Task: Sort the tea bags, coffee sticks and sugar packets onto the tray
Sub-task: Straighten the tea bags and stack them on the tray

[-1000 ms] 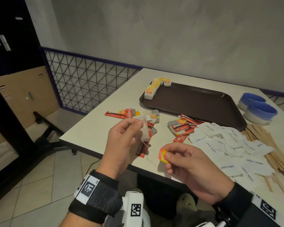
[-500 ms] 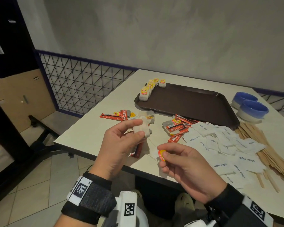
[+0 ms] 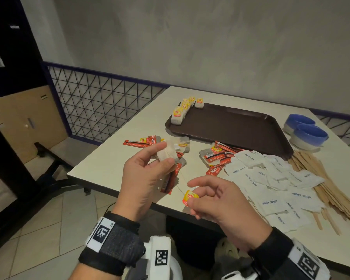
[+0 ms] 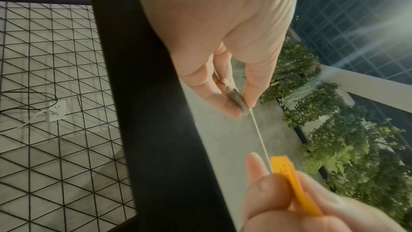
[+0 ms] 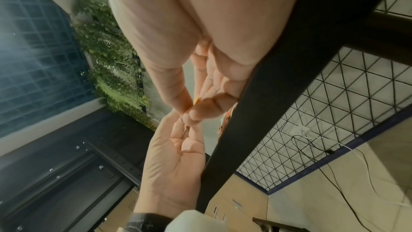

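My left hand [image 3: 150,170] pinches a white tea bag [image 3: 167,152] between thumb and fingers above the table's near corner; the bag [image 4: 235,97] shows edge-on in the left wrist view. A thin string [image 4: 258,133] runs from it to a yellow tag [image 3: 189,197], which my right hand [image 3: 216,201] pinches lower and to the right. The brown tray [image 3: 230,128] lies further back with a row of tea bags [image 3: 180,113] along its left edge. Red coffee sticks [image 3: 216,156] and white sugar packets [image 3: 271,182] lie loose between tray and hands.
Two stacked blue bowls [image 3: 305,132] stand right of the tray. Wooden stirrers [image 3: 327,184] lie fanned along the table's right side. A wire mesh fence [image 3: 101,106] stands beyond the table's left edge, over tiled floor.
The left hand has tilted the tea bag up and away. The right hand has dropped a little with the tag, its index finger now lifted off it, and the string is drawn straighter.
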{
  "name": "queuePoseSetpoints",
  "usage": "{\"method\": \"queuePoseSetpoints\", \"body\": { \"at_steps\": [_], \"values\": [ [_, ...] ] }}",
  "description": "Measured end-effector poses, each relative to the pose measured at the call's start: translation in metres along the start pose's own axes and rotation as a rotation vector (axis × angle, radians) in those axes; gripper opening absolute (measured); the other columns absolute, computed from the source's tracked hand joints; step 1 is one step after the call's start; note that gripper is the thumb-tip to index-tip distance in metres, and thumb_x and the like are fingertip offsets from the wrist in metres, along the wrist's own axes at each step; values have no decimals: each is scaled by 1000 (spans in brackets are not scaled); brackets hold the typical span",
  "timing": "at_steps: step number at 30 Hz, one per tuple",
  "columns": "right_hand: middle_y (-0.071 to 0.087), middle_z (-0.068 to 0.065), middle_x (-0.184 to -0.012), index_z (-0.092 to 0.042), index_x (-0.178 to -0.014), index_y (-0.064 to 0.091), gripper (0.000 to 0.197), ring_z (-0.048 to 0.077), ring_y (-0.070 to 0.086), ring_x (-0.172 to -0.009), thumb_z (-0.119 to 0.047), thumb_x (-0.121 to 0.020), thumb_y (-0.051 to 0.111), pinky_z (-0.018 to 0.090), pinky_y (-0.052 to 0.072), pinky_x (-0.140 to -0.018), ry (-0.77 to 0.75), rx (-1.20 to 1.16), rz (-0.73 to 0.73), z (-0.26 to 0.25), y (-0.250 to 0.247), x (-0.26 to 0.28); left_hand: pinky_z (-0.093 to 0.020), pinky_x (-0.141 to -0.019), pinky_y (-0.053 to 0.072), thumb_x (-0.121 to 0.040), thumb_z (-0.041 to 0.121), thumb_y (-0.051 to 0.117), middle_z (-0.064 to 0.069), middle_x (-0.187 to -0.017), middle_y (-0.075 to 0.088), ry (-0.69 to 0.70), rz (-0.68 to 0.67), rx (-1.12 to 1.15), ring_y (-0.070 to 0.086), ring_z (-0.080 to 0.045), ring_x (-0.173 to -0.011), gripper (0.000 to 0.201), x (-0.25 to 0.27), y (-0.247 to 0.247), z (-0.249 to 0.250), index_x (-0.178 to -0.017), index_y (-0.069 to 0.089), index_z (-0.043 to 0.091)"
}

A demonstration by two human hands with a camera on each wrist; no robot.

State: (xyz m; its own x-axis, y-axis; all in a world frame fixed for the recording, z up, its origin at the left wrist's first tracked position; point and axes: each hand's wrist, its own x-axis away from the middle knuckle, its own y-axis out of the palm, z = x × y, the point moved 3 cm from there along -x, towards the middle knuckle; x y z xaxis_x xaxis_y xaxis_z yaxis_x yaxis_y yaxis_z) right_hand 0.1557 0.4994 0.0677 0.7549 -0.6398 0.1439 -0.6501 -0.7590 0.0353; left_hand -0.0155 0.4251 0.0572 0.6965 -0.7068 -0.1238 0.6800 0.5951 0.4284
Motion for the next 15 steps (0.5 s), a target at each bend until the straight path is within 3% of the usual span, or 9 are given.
{"method": "queuePoseSetpoints", "body": {
  "at_steps": [5, 8, 12, 15],
  "values": [
    [64, 7, -72, -9, -99, 72, 21, 18, 61, -58, 2, -83, 77, 28, 49, -53, -31, 167, -6, 1, 4, 0, -37, -75, 63, -75, 6, 79, -10, -111, 78, 18, 31, 71, 77, -30, -98, 44, -3, -3, -2, -118, 75, 12],
    [62, 7, -66, -6, -92, 74, 6, 16, 56, -55, -3, -87, 74, 26, 44, -48, -24, 179, -8, 1, 6, -1, -29, -78, 62, -72, 5, 77, -17, -113, 76, -8, 11, 170, 76, -28, -99, 46, -5, -4, 0, -118, 74, 9],
    [63, 6, -61, -2, -93, 76, 9, 13, 47, -48, -3, -93, 68, 23, 39, -45, 15, 104, 23, 1, 4, -3, -23, -70, 61, -74, 2, 74, -18, -106, 76, -76, -78, 265, 76, -20, -86, 47, -5, -6, 3, -121, 71, 3],
    [57, 7, -59, -5, -93, 78, 14, 11, 44, -45, -8, -97, 65, 24, 38, -45, 38, 128, 41, 1, 4, -3, -20, -62, 59, -66, 4, 84, -13, -96, 75, -114, -168, 246, 74, -18, -75, 53, -4, -5, 4, -118, 75, 7]
  ]
}}
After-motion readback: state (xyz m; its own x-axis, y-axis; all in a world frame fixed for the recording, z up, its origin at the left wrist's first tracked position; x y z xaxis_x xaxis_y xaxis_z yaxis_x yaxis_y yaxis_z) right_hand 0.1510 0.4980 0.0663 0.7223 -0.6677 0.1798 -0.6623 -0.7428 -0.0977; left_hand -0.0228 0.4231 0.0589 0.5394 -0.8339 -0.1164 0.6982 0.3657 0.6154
